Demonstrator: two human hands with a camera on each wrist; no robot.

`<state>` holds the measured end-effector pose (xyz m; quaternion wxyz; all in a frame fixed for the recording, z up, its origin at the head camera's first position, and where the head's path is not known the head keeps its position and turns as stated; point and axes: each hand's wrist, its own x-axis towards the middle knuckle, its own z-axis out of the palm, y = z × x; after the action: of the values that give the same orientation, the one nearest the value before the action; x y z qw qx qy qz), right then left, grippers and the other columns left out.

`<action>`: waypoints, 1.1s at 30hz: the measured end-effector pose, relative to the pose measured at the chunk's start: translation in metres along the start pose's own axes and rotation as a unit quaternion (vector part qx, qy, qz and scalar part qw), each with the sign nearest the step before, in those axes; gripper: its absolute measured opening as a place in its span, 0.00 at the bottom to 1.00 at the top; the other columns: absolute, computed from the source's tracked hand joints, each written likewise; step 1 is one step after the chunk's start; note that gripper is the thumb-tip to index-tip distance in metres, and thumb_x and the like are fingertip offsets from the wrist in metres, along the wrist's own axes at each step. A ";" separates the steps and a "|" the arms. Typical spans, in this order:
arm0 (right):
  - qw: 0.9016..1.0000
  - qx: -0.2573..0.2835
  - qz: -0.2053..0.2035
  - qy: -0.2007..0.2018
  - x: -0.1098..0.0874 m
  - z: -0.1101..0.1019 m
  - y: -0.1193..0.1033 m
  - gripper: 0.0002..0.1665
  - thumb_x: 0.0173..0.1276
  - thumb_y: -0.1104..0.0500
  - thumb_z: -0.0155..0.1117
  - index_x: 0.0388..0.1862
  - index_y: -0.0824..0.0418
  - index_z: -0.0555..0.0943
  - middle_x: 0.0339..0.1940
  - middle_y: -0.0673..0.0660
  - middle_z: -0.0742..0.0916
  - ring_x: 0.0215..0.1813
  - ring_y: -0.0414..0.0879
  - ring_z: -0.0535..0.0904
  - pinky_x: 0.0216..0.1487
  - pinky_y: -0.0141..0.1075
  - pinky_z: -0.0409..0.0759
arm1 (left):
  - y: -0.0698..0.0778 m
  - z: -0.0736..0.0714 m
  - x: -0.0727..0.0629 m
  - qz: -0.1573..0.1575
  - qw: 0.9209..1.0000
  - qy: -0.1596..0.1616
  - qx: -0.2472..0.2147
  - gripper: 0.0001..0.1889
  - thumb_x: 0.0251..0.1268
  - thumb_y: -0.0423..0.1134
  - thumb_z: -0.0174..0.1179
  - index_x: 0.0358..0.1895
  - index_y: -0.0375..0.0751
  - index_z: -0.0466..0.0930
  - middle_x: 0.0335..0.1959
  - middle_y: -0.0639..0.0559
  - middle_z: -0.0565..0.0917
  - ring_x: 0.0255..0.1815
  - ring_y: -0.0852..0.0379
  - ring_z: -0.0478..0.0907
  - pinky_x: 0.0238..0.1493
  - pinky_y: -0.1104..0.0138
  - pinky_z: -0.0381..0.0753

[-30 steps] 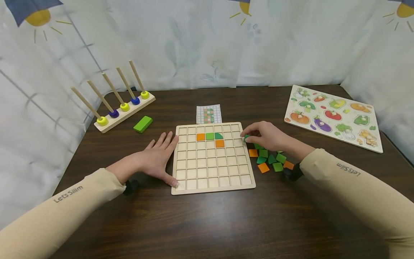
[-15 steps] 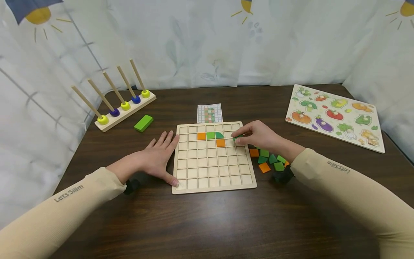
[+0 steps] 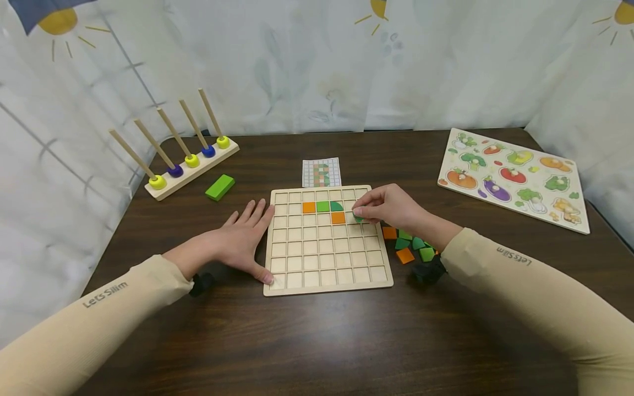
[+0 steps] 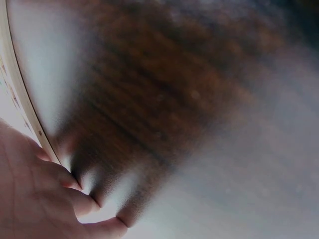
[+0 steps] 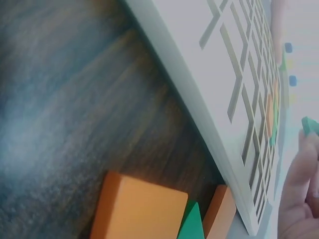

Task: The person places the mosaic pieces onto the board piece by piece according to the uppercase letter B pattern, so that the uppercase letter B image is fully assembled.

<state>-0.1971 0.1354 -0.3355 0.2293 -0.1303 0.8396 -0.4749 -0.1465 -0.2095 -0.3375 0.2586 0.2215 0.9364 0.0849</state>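
A wooden grid board (image 3: 317, 250) lies mid-table. My left hand (image 3: 240, 242) lies with spread fingers along its left edge, thumb on the near corner. Set in the grid are an orange square tile (image 3: 309, 207), a green square tile (image 3: 323, 207), a dark green quarter-round tile (image 3: 336, 206) and, one row nearer, another orange square (image 3: 338, 218). Over the board's right part, my right hand (image 3: 393, 208) pinches a dark green tile (image 3: 359, 219) between thumb and fingers, hiding part of it. The right wrist view shows this green tile (image 5: 310, 125) at the fingertips.
Loose tiles (image 3: 405, 256) lie right of the board, partly under my right forearm. A printed pattern card (image 3: 321, 173) sits behind it. Further off are a vegetable puzzle board (image 3: 512, 159), a peg stand with rings (image 3: 190, 168) and a green block (image 3: 220, 187).
My right hand has carried the dark green tile leftward from the board's right edge to over the grid, then slightly nearer me. The left hand stays in place.
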 end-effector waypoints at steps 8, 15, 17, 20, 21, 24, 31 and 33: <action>0.998 0.034 0.025 -0.040 0.002 0.009 -0.007 0.16 0.75 0.64 0.64 0.57 0.69 0.85 0.47 0.63 0.91 0.41 0.43 0.91 0.50 0.40 0.88 | 0.003 -0.002 0.000 -0.002 1.000 -0.001 0.007 0.80 0.41 0.77 0.71 0.82 0.32 0.29 0.83 0.27 0.32 0.83 0.26 0.30 0.76 0.29 0.40; 0.998 0.031 0.035 -0.047 0.003 0.025 -0.012 0.11 0.71 0.65 0.69 0.48 0.71 0.87 0.35 0.59 0.92 0.34 0.43 0.90 0.43 0.37 0.88 | 0.003 -0.002 0.000 -0.002 1.000 0.001 0.009 0.79 0.41 0.76 0.72 0.82 0.31 0.30 0.83 0.27 0.32 0.83 0.26 0.30 0.75 0.29 0.40; 0.999 0.013 0.031 -0.041 0.004 0.028 -0.012 0.09 0.71 0.65 0.69 0.46 0.70 0.87 0.33 0.58 0.92 0.32 0.42 0.88 0.41 0.36 0.88 | 0.003 -0.002 0.000 -0.002 1.000 0.002 0.010 0.79 0.41 0.77 0.71 0.82 0.32 0.30 0.83 0.27 0.32 0.83 0.26 0.30 0.75 0.29 0.40; 0.999 -0.033 0.021 -0.028 0.005 0.032 -0.013 0.08 0.71 0.63 0.69 0.43 0.67 0.89 0.31 0.57 0.91 0.31 0.42 0.86 0.38 0.34 0.86 | 0.002 -0.001 0.001 -0.002 1.000 0.003 0.011 0.79 0.41 0.77 0.71 0.82 0.32 0.30 0.83 0.27 0.32 0.83 0.26 0.30 0.75 0.29 0.40; 0.998 -0.048 0.017 -0.023 0.005 0.032 -0.013 0.07 0.71 0.62 0.69 0.42 0.66 0.89 0.30 0.56 0.90 0.30 0.42 0.85 0.38 0.34 0.86 | 0.002 0.000 0.001 -0.002 1.000 0.003 0.012 0.79 0.41 0.77 0.71 0.82 0.32 0.30 0.83 0.28 0.32 0.83 0.27 0.30 0.75 0.29 0.40; 0.997 -0.082 0.006 -0.013 0.005 0.035 -0.014 0.08 0.70 0.60 0.70 0.42 0.64 0.90 0.30 0.56 0.90 0.31 0.43 0.84 0.37 0.34 0.85 | 0.001 0.000 0.002 -0.002 1.000 0.003 0.011 0.80 0.41 0.77 0.71 0.82 0.32 0.29 0.83 0.28 0.32 0.83 0.27 0.30 0.75 0.29 0.40; 0.993 -0.114 -0.002 -0.010 0.005 0.037 -0.014 0.09 0.71 0.60 0.70 0.45 0.62 0.91 0.36 0.56 0.92 0.35 0.43 0.85 0.39 0.33 0.83 | 0.001 0.001 0.001 0.000 1.000 0.004 0.008 0.80 0.41 0.77 0.71 0.82 0.32 0.29 0.83 0.28 0.32 0.84 0.27 0.29 0.76 0.29 0.40; 0.992 -0.125 -0.007 -0.008 0.004 0.038 -0.015 0.10 0.71 0.60 0.70 0.46 0.61 0.91 0.39 0.55 0.93 0.38 0.43 0.85 0.40 0.33 0.82 | 0.000 0.001 0.001 -0.001 1.000 0.004 0.008 0.80 0.41 0.77 0.71 0.82 0.32 0.29 0.83 0.28 0.32 0.84 0.27 0.29 0.76 0.29 0.39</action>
<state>-0.1815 0.0983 -0.3405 0.2149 -0.1674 0.8898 -0.3662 -0.1465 -0.2087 -0.3389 0.2529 0.2227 0.9382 0.0785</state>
